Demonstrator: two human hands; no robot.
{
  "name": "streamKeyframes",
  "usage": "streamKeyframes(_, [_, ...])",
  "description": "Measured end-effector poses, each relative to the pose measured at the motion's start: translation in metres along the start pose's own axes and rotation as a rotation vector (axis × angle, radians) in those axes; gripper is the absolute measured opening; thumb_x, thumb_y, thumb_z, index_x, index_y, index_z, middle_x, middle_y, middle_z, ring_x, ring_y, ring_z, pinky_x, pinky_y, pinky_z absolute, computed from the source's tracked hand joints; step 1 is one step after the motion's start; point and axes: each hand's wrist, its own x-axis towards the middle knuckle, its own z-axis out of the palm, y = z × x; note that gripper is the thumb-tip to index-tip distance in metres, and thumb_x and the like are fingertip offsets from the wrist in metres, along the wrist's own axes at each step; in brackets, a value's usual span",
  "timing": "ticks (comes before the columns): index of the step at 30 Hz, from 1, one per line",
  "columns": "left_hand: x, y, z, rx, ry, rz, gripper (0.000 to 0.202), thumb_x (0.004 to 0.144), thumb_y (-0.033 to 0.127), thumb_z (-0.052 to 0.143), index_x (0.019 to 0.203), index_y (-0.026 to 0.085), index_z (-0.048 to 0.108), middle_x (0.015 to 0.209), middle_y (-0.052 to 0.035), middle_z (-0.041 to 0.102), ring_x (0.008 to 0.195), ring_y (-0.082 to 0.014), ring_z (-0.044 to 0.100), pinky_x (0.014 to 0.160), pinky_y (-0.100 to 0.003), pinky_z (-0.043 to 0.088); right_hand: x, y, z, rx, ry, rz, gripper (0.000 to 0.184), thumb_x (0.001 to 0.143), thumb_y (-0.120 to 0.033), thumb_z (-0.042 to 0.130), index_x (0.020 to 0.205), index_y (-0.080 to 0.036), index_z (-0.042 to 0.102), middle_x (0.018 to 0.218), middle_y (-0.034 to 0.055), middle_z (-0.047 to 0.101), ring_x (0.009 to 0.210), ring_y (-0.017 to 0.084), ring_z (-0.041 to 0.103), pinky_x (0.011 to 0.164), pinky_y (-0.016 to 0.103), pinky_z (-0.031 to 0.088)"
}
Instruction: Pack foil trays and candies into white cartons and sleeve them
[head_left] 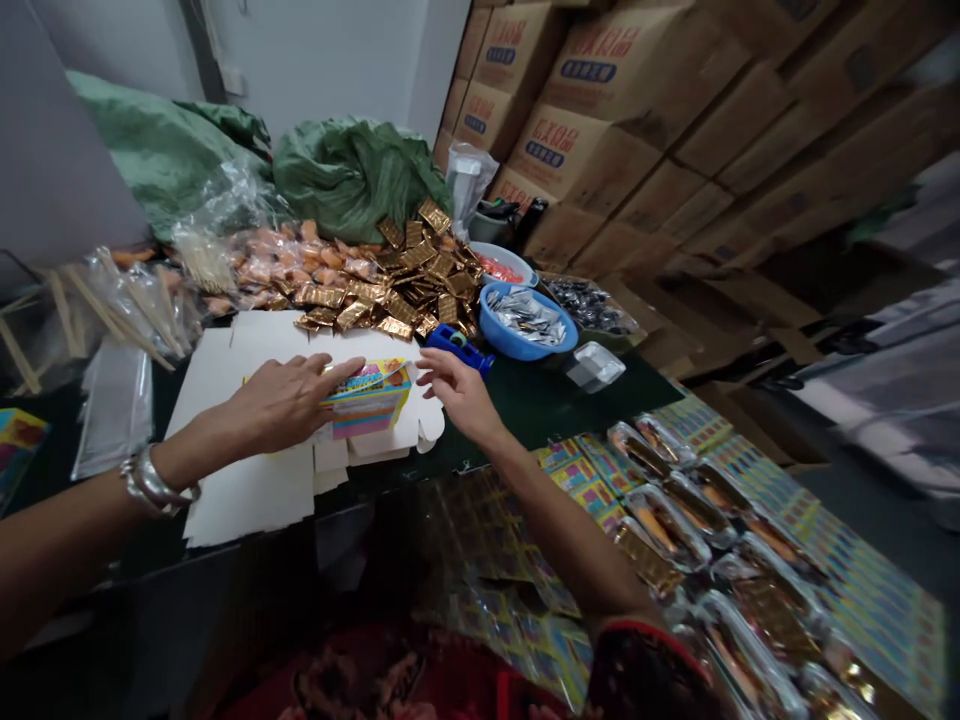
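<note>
A small colourful printed carton (369, 398) stands on flat white card blanks (259, 480). My left hand (281, 400), with silver bangles at the wrist, rests on the carton's left end, index finger along its top; the thumb is hidden. By the carton's right end is my right hand (454, 388), fingers apart and slightly bent, close to the top edge. Whether the fingertips touch the carton I cannot tell. Just behind the right hand sits a blue tape dispenser (459, 348).
Gold-wrapped packets (416, 270) and orange wrapped pieces (300, 255) are heaped at the back. A blue bowl (491, 335) holds silver sachets. Wooden sticks (97, 305) lie at left. Filled clear trays (667, 525) and printed cartons (847, 560) spread at right, below stacked cardboard boxes (585, 150).
</note>
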Motion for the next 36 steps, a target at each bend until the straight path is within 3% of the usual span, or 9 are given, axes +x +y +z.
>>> streamKeyframes(3, [-0.001,0.0,-0.002,0.009,-0.026,0.017,0.062,0.096,0.033,0.039,0.155,0.029,0.02,0.136,-0.0162,0.054,0.108,-0.0326,0.061,0.081,-0.042,0.049,0.002,0.009,0.015,0.183,0.137,-0.111,0.047,0.084,-0.012,0.036,0.125,-0.018,0.059,0.119,0.0113,0.063,0.09,0.016,0.065,0.073,0.029,0.057])
streamKeyframes(10, [0.011,0.001,-0.007,-0.049,-0.037,0.039,0.058,0.093,0.037,0.046,0.147,0.02,0.033,0.142,-0.0172,0.053,0.121,-0.0317,0.056,0.093,-0.043,0.048,-0.016,0.032,0.032,-0.084,0.166,-0.23,0.043,0.081,-0.005,0.037,0.112,-0.02,0.064,0.117,0.0136,0.067,0.113,0.022,0.061,0.095,0.042,0.053])
streamKeyframes(15, [0.023,0.002,0.003,-0.047,0.035,0.121,0.058,0.098,0.041,0.04,0.148,0.013,0.033,0.144,-0.0214,0.05,0.126,-0.031,0.055,0.1,-0.043,0.046,-0.019,0.029,0.028,0.007,0.184,-0.219,0.061,0.085,-0.007,0.033,0.143,-0.022,0.043,0.144,0.0133,0.052,0.134,0.02,0.05,0.103,0.042,0.05])
streamKeyframes(19, [0.022,0.007,0.007,0.094,0.075,0.165,0.059,0.101,0.035,0.036,0.157,0.026,0.02,0.151,-0.0216,0.042,0.126,-0.0336,0.056,0.094,-0.046,0.05,-0.016,0.028,0.035,-0.062,0.087,-0.437,0.058,0.086,-0.007,0.032,0.142,-0.018,0.044,0.148,0.0138,0.049,0.147,0.019,0.032,0.119,0.048,0.034])
streamKeyframes(22, [0.011,0.01,0.004,0.206,0.101,0.245,0.061,0.099,0.018,0.033,0.157,0.031,0.023,0.155,-0.0187,0.039,0.13,-0.0329,0.052,0.095,-0.045,0.05,-0.015,0.027,0.041,-0.102,0.132,-0.454,0.056,0.085,-0.005,0.032,0.138,-0.016,0.048,0.144,0.0139,0.054,0.148,0.019,0.031,0.119,0.05,0.033])
streamKeyframes(25, [-0.011,0.002,0.007,0.252,0.154,0.235,0.058,0.098,0.017,0.032,0.154,0.033,0.033,0.154,-0.014,0.043,0.129,-0.0319,0.052,0.098,-0.047,0.048,-0.018,0.023,0.032,-0.096,0.127,-0.428,0.059,0.081,0.0,0.032,0.132,-0.02,0.055,0.14,0.0071,0.059,0.144,0.017,0.037,0.119,0.045,0.034])
streamKeyframes(28, [-0.028,-0.016,0.018,0.214,0.232,0.143,0.054,0.1,0.025,0.029,0.152,0.036,0.037,0.15,-0.0101,0.048,0.126,-0.0323,0.054,0.095,-0.049,0.049,-0.019,0.034,-0.002,-0.01,0.168,-0.261,0.049,0.085,-0.004,0.038,0.124,-0.023,0.062,0.14,0.0039,0.059,0.14,0.02,0.043,0.113,0.041,0.04])
streamKeyframes(32, [-0.029,-0.027,0.033,0.14,0.29,0.131,0.057,0.098,0.028,0.032,0.152,0.044,0.033,0.149,-0.0018,0.051,0.127,-0.0324,0.054,0.094,-0.049,0.05,-0.002,0.084,-0.067,0.099,0.44,0.453,0.042,0.094,-0.02,0.035,0.125,-0.017,0.062,0.14,0.0118,0.058,0.13,0.021,0.05,0.101,0.036,0.047])
streamKeyframes(36, [-0.024,-0.024,0.035,0.12,0.343,0.177,0.055,0.097,0.022,0.031,0.147,0.038,0.045,0.147,-0.0055,0.054,0.123,-0.0333,0.058,0.089,-0.046,0.051,0.036,0.134,-0.106,0.149,0.297,0.731,0.037,0.098,-0.038,0.041,0.113,-0.015,0.067,0.134,0.0151,0.06,0.121,0.025,0.055,0.087,0.036,0.054])
